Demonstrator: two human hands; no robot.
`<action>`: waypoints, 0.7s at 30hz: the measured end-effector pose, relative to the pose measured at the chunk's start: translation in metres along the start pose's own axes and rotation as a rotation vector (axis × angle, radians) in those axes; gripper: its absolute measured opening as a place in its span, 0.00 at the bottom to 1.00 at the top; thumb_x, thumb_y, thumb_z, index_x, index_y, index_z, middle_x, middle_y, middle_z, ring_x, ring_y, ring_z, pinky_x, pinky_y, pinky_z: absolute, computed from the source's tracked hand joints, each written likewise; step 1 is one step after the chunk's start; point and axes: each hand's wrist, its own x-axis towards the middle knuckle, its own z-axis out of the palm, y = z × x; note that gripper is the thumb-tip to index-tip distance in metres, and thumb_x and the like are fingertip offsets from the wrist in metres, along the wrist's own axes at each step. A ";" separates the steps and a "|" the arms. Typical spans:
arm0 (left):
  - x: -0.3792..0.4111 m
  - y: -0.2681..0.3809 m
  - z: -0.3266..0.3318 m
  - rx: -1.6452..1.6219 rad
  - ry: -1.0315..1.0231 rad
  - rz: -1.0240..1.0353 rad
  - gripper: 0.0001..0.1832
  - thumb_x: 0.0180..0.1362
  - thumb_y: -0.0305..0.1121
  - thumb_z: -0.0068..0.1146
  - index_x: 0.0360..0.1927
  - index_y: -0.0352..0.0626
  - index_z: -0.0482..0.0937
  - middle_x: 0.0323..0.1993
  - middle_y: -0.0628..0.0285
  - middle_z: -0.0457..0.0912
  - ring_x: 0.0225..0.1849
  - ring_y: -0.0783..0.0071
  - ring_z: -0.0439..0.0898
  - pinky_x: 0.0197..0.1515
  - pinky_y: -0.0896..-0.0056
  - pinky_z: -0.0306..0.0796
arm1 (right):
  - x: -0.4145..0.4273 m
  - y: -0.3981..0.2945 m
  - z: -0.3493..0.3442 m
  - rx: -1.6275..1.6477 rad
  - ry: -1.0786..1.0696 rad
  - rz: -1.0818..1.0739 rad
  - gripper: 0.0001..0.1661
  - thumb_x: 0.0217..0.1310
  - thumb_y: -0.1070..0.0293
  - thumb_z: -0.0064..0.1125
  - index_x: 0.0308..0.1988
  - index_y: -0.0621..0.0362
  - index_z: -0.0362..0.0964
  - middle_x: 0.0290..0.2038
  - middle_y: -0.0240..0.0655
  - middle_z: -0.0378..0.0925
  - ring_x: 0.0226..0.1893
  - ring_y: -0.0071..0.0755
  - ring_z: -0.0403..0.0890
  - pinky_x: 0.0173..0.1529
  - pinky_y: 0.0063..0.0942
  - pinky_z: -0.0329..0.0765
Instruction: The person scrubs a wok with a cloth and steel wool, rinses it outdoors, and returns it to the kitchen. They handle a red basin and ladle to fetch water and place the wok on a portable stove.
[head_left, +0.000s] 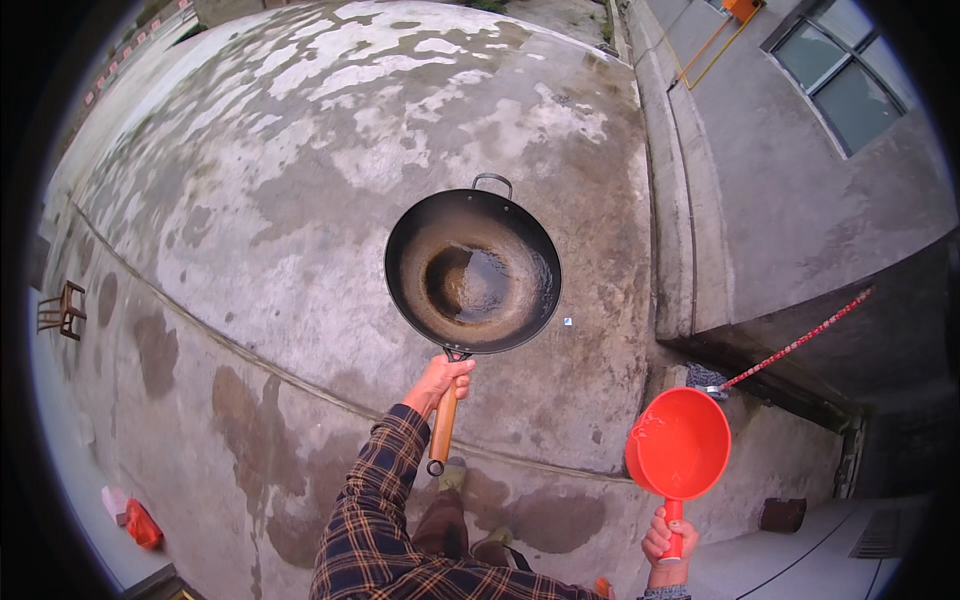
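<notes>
My left hand (441, 381) grips the wooden handle (444, 427) of a black wok (474, 270) close to where it joins the pan. A shallow pool of liquid (476, 281) lies in the wok's bottom, and the inner wall looks brownish and wet. Opposite the handle, a small metal loop handle (493, 178) sticks out from the rim. Low on the right, my right hand (667, 536) is closed around the handle of a red plastic water dipper (682, 444). The dipper's open mouth faces me; whether any water is inside I cannot tell.
Concrete ground (300, 217) with wet patches spreads below. On the right stand a grey wall (810, 202) with a window (840, 75) and a mop (709, 381) with a red-patterned pole. A wooden chair (69, 309) and a red plastic bag (142, 523) are at far left.
</notes>
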 end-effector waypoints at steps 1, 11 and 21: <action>0.004 0.002 -0.003 0.003 0.021 0.025 0.11 0.51 0.27 0.53 0.21 0.47 0.62 0.14 0.73 0.60 0.13 0.84 0.61 0.13 0.81 0.58 | -0.001 0.001 0.000 -0.008 -0.011 0.012 0.16 0.44 0.71 0.41 0.37 0.66 0.62 0.15 0.34 0.61 0.09 0.29 0.61 0.13 0.27 0.62; 0.046 0.026 0.011 -0.290 -0.062 -0.094 0.11 0.55 0.32 0.49 0.20 0.49 0.63 0.09 0.74 0.62 0.10 0.84 0.58 0.18 0.78 0.56 | 0.001 0.009 0.000 -0.007 -0.046 0.037 0.16 0.45 0.71 0.41 0.38 0.66 0.61 0.16 0.35 0.63 0.09 0.29 0.62 0.13 0.27 0.62; 0.017 -0.049 -0.052 0.294 0.362 -0.243 0.08 0.50 0.28 0.50 0.20 0.42 0.67 0.13 0.67 0.68 0.13 0.72 0.68 0.19 0.73 0.65 | -0.011 0.013 0.001 0.010 -0.008 -0.022 0.16 0.45 0.71 0.42 0.37 0.66 0.61 0.15 0.35 0.62 0.09 0.29 0.62 0.13 0.27 0.62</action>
